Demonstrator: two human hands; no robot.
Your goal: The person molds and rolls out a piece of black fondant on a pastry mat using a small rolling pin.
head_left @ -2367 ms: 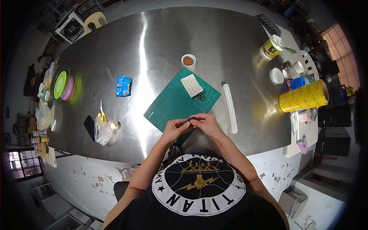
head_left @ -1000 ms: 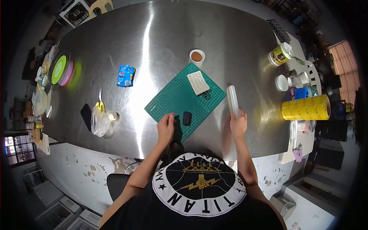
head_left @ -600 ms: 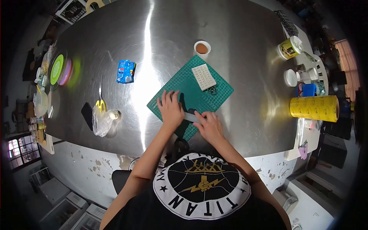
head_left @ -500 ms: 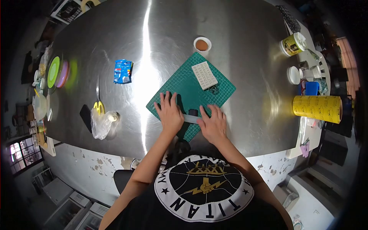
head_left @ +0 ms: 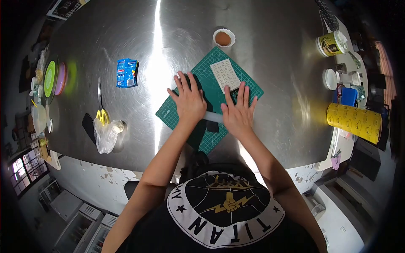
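Observation:
Both hands lie flat, fingers spread, on the ends of a pale rolling pin (head_left: pixel 214 117) over a green cutting mat (head_left: pixel 169 114). My left hand (head_left: pixel 190 102) presses on the pin's left end, its fingers pointing away from me. On the right end rests the palm of my right hand (head_left: pixel 238 110), its fingertips close to the cream letter mould (head_left: pixel 224 74). A flattened black piece (head_left: pixel 212 126), perhaps fondant, shows on the near side of the pin. Some black bits beside the mould are partly hidden by my right fingers.
Beyond the mat stands a white paper cup (head_left: pixel 223 38) with brown contents. To the left lie a blue packet (head_left: pixel 127 73), yellow-handled scissors (head_left: pixel 102 116), a plastic bag (head_left: pixel 107 137) and a dark phone-like slab (head_left: pixel 88 127). A yellow roll (head_left: pixel 353 122) and a tub (head_left: pixel 331 44) are at right.
Both hands have moved forward, away from me, with the rolling pin. More of the black piece now shows on the near side, and my right fingers have come up to the mould.

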